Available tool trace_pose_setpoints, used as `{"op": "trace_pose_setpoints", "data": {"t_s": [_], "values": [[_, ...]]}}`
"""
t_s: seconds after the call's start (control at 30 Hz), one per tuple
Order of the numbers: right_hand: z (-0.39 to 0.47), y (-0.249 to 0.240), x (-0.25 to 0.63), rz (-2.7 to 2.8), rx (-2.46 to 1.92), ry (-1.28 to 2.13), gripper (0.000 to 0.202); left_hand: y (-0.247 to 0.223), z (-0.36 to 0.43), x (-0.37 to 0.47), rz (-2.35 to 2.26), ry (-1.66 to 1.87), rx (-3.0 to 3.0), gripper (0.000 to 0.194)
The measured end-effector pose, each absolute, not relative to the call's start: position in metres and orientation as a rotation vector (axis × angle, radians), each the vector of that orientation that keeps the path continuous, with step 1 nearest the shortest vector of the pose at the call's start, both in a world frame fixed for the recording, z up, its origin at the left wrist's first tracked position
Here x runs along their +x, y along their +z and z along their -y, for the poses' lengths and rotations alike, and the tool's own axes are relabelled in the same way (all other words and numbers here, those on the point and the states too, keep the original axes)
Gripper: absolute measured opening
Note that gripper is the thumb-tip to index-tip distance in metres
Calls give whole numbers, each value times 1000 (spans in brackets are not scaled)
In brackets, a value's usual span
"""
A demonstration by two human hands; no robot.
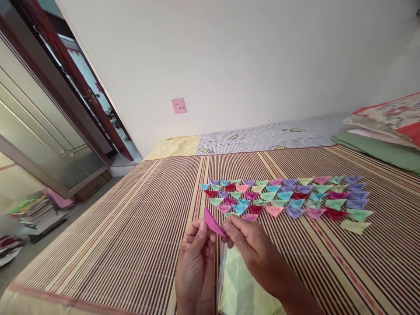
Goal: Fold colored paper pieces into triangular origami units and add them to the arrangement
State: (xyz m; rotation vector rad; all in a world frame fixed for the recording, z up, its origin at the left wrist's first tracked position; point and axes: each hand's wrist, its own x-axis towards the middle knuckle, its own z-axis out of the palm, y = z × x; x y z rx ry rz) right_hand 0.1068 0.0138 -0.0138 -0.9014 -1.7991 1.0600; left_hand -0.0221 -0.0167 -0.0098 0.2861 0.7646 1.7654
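A small magenta folded paper (213,223) is held up between both hands over the striped mat. My left hand (197,253) pinches its left side between thumb and fingers. On its lower right corner, my right hand (251,243) has its thumb and index finger closed. Below the hands lies a pale yellow-green sheet with crease marks (239,284), partly covered by my right forearm. Just beyond, several small folded paper boats (275,197) in many colours stand in rows on the mat.
The striped mat (114,227) covers a bed. Folded cloths (387,140) lie at the right back. A white wall with a pink note (179,105) rises behind. On the floor at left, a stack of papers (34,212) sits near a glass-panelled door (46,118).
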Motion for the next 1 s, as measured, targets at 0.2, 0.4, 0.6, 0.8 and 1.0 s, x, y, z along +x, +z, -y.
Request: {"op": "trace_pose_setpoints", "data": {"t_s": [0.2, 0.4, 0.6, 0.8, 1.0], "values": [[-14, -1, 111, 1582, -768, 1072, 20, -10, 18, -18, -731, 1712, 370, 28], [-12, -1, 110, 1548, -724, 1120, 17, -12, 19, -19, -735, 1691, 473, 22], [-13, 0, 110, 1563, -669, 1036, 19, -14, 19, -19, -778, 1660, 581, 22], [-13, -4, 105, 1537, -577, 905, 30, -8, 24, -15, -836, 1627, 613, 19], [-12, -9, 99, 1525, -643, 728, 35, -4, 28, -15, -864, 1540, 666, 20]]}}
